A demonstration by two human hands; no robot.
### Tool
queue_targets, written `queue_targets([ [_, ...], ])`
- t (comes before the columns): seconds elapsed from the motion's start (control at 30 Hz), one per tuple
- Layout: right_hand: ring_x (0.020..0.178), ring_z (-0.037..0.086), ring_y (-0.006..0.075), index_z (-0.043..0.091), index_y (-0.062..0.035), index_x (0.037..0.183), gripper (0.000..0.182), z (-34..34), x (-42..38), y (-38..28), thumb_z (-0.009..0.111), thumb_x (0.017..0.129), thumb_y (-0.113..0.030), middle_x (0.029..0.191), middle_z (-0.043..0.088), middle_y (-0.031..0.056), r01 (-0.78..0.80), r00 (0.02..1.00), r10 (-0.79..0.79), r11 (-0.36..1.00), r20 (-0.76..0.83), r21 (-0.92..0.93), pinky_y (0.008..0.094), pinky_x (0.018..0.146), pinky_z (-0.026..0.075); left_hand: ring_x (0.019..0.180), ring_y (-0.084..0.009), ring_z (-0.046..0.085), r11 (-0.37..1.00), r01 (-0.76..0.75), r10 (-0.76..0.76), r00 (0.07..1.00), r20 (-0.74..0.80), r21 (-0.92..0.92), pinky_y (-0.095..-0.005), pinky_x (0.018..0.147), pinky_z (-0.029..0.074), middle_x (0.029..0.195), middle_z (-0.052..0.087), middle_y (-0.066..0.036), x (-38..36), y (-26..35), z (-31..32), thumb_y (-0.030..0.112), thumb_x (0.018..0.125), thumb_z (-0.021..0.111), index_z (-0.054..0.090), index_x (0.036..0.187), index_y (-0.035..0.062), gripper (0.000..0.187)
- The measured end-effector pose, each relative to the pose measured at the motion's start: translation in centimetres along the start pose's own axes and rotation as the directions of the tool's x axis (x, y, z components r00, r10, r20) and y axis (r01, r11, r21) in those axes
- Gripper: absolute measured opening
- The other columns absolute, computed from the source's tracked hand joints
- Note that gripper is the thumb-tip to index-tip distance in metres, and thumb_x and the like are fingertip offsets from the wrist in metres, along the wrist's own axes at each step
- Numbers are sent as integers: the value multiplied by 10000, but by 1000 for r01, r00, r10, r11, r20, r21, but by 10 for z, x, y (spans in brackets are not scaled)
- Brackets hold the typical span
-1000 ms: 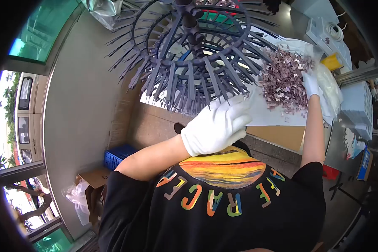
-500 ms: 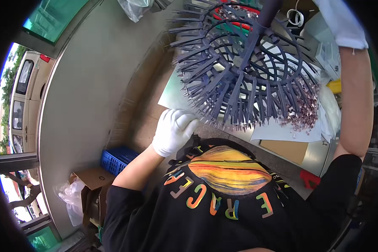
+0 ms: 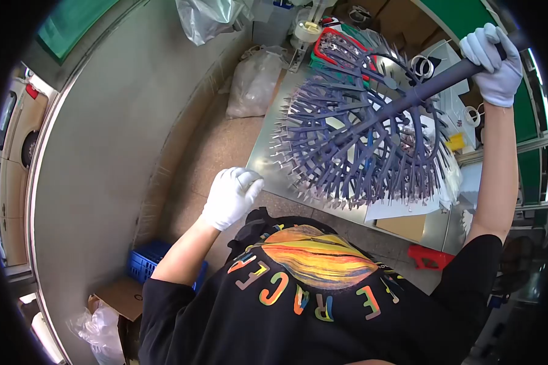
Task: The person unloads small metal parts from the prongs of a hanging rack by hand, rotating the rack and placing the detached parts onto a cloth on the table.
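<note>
A dark hanging rack (image 3: 347, 137), round, with rings and many spiky prongs, is tilted over the table. Small shiny pieces show on many prong tips at its left and lower rim. My right hand (image 3: 496, 70), in a white glove, is wrapped round the rack's thick pole at the upper right. Apart from the rack, my left hand (image 3: 232, 198), also gloved in white, is raised in front of my chest at the lower left. Its fingers are curled in, and no object shows in it.
The metal table (image 3: 268, 164) bears a white sheet (image 3: 402, 210) under the rack. A red basket (image 3: 324, 47) of small pieces stands behind it. Plastic bags (image 3: 256, 82) lie by the wall; a blue crate (image 3: 145, 260) is on the floor at left. A red stool-like object (image 3: 429, 257) is lower right.
The rack's pole has swung from upright toward the upper right, tilting the rack, and my right hand on it has come into full view. My left hand has shifted slightly left and down.
</note>
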State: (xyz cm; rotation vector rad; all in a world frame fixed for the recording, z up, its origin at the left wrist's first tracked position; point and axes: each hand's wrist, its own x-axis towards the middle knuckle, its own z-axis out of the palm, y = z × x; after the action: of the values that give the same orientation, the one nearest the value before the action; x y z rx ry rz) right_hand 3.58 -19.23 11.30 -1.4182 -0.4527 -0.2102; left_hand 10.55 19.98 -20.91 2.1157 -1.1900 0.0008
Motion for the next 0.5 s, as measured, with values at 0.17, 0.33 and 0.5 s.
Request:
queue_targets([
  [0.17, 479, 302, 65, 568, 57, 949, 309, 17, 40, -23, 373, 964, -183, 505, 293, -71, -68, 699, -281, 889, -657, -453, 226, 589, 298, 802, -299, 634, 974, 174, -186, 980, -74, -142, -374, 743, 487, 849, 662, -145, 25, -40, -3, 196, 843, 631, 670, 899, 29, 181],
  [0.33, 442, 309, 88, 508, -19, 765, 255, 13, 45, -33, 432, 911, -213, 492, 303, -50, -27, 976, -24, 973, -215, -230, 256, 523, 315, 858, -293, 660, 856, 389, -406, 914, 24, -340, -349, 780, 502, 915, 674, -176, 55, -58, -5, 222, 864, 602, 669, 980, 7, 253],
  [0.5, 456, 260, 65, 456, -20, 748, 292, 6, 42, -31, 366, 959, -199, 482, 301, -66, 27, 919, -153, 943, -363, -331, 209, 563, 252, 906, -227, 658, 783, 406, -426, 902, 70, -472, -323, 814, 489, 973, 689, -140, 93, -76, 15, 257, 881, 590, 654, 1052, 16, 302],
])
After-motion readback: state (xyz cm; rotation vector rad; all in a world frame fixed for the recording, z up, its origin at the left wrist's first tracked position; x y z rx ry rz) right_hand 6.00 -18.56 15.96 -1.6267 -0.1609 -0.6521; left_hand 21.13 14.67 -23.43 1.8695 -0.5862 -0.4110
